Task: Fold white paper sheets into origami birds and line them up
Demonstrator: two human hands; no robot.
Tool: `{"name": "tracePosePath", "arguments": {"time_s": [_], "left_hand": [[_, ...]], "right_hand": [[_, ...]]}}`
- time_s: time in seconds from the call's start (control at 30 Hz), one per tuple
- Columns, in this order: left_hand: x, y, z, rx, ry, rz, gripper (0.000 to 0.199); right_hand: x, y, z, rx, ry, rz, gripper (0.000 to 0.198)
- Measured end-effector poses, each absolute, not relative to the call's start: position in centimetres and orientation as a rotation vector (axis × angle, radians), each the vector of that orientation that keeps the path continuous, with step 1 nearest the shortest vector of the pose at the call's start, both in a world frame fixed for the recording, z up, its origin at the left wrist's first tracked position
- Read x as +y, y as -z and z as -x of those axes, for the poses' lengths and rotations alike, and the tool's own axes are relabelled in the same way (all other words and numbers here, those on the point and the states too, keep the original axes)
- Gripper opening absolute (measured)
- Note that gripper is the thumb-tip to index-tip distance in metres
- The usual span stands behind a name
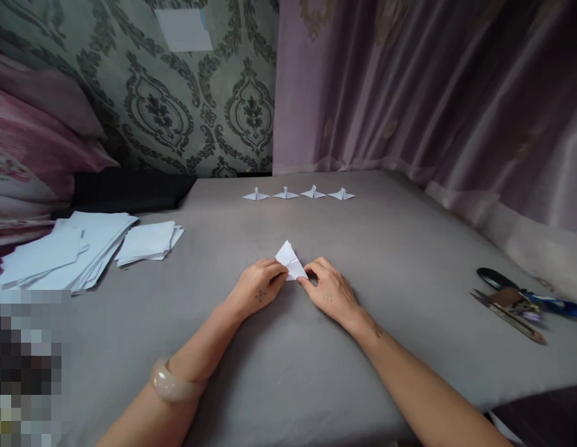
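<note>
Holding folded paper [291, 259]: left hand [261, 284], right hand [331, 290], its wrist marking [376, 330] unreadable.

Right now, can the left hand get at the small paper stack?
Likely yes: only grey surface shows between the left hand and the small paper stack. The hand is on the folded paper, though, so it would probably have to let go first.

- We have one view: head-worn, facing forward and down.
- We look over left hand [262, 287] and right hand [331, 290], close, near mid-frame.
- Far end: we reach patterned wall [205, 112] and curtain [358, 93].
</note>
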State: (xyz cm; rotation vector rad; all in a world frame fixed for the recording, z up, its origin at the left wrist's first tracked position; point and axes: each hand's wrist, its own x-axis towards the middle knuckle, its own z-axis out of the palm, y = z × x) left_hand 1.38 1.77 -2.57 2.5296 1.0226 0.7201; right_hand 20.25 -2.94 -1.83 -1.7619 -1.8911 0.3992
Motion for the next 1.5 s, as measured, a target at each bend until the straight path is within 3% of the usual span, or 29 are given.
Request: {"name": "tracePosePath", "arguments": {"time_s": [0.07, 0.2, 0.27, 0.4, 0.5, 0.67, 0.8, 1.07, 1.4, 1.5], "left_hand": [[2.0, 2.8, -1.2, 1.141, -0.795, -2.454, 0.009], [1.9, 2.3, -0.9, 1.302, -1.148, -2.431, 0.045], [1.6, 1.7, -0.7, 1.272, -1.226, -2.557, 0.054], [1.1, 1.0, -0.3, 1.155, -1.104, -2.812, 0.029], [1.2, 1.0, -0.1, 1.002, -0.894, -2.930, 0.014], [1.5, 1.5, -0.1, 0.865, -0.692, -2.940, 0.020], [1.4, 1.5, -0.3, 0.885, -0.697, -2.893, 0.011], [0.9, 1.0, -0.7, 0.919, -0.749, -2.823, 0.019], [0.3, 1.7, -2.3, 1.148, -0.734, -2.714, 0.014], [0.3, 1.7, -2.4, 1.173, -0.725, -2.707, 0.013]], "right_hand": [[-3.0, 1.9, -20.3, -1.895, -0.398, 1.717, 0.010], [-3.2, 1.7, -20.3, -1.935, -0.250, 1.627, 0.012], [-3.4, 1.6, -20.3, -1.988, -0.089, 1.609, 0.017], [-3.8, 1.2, -20.2, -2.142, 0.170, 1.557, 0.026], [-4.2, 1.0, -20.2, -2.250, 0.188, 1.539, 0.026], [-4.6, 1.1, -20.5, -2.281, -0.001, 1.626, 0.022], [-4.6, 1.4, -20.8, -2.207, -0.150, 1.677, 0.020], [-4.0, 1.4, -20.7, -2.016, -0.383, 1.722, 0.018], [-3.7, 2.0, -19.9, -1.944, -0.327, 1.736, 0.009], [-3.9, 1.8, -19.8, -2.060, -0.300, 1.651, 0.016]]}}
